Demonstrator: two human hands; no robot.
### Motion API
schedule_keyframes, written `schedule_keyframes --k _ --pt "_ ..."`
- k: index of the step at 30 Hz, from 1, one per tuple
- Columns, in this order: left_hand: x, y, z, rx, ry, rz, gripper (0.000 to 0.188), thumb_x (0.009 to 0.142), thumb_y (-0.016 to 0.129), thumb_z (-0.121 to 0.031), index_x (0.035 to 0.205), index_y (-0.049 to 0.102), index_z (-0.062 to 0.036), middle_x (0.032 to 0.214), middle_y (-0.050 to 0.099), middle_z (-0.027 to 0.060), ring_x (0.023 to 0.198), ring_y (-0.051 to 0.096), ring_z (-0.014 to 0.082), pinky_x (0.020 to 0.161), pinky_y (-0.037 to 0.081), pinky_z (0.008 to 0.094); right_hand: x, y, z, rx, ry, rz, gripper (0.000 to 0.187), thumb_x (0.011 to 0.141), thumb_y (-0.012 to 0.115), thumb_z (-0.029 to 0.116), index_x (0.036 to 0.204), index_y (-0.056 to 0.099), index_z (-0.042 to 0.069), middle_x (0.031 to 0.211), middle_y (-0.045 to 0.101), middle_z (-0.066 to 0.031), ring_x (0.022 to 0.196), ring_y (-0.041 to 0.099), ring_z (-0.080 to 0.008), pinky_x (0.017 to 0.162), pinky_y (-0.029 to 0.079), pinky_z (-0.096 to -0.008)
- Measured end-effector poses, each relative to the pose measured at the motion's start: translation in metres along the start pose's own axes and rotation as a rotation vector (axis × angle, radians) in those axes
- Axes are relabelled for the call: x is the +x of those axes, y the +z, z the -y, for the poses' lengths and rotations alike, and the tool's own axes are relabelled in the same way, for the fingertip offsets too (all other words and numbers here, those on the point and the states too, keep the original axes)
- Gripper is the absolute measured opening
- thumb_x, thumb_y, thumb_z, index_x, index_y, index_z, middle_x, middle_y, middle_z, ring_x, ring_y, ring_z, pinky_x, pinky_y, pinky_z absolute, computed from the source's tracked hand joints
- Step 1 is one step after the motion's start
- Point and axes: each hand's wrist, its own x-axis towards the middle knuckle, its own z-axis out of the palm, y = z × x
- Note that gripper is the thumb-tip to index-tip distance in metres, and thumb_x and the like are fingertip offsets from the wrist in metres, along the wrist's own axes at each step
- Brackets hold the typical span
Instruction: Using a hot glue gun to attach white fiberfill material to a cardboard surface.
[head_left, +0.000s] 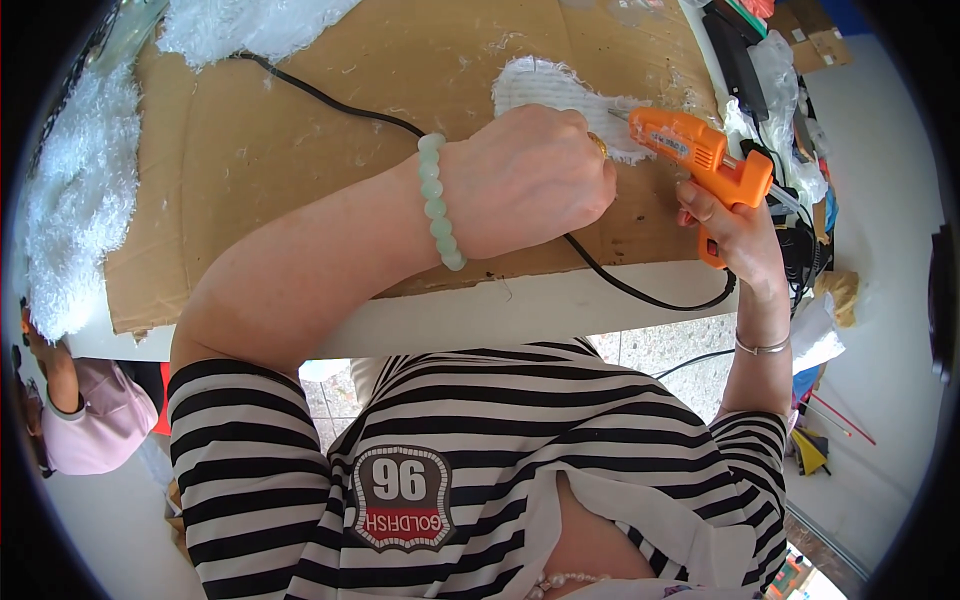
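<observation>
My right hand (735,232) is wrapped around the handle of an orange glue gun (690,143), a clear glue stick poking out of its back. The gun's nozzle points left, close over a white ribbed fabric piece (540,85) with frayed edges. That piece lies on brown cardboard (330,170). My left hand (535,165) is closed, knuckles up, at the near side of the fabric and covering part of it. Its fingertips are hidden beneath, where the fabric comes out beside the curled fingers. A pale green bead bracelet (436,205) circles the left wrist.
A black cord (640,290) runs from the gun under my left wrist. White fluffy material (80,200) lies along the left edge, with more (250,25) at the far left. Black items and plastic bags (775,80) crowd the right. Another person's pink sleeve (100,415) shows at lower left.
</observation>
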Motion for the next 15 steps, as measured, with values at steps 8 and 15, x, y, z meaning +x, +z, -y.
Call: schedule_keyframes --k 8,15 --pt "0.001 0.0 0.0 -0.025 -0.002 -0.049 0.006 0.061 0.06 -0.008 0.062 0.057 -0.0024 0.054 0.056 0.0055 0.063 0.058 0.0204 0.052 0.05 0.0291 -0.008 -0.014 -0.012 -0.018 0.075 -0.058 0.015 0.085 0.063 0.017 0.091 0.057 0.005 0.073 0.056 -0.0002 0.062 0.055 -0.0095 0.057 0.043 -0.023" --pt "0.002 0.002 0.001 -0.034 0.007 -0.063 0.006 0.061 0.06 -0.008 0.062 0.056 -0.0024 0.054 0.056 0.0059 0.062 0.058 0.0209 0.051 0.05 0.0294 -0.011 -0.014 -0.013 0.004 0.073 -0.122 0.016 0.084 0.064 0.019 0.089 0.057 0.005 0.072 0.055 0.0005 0.06 0.054 -0.0092 0.055 0.041 -0.0225"
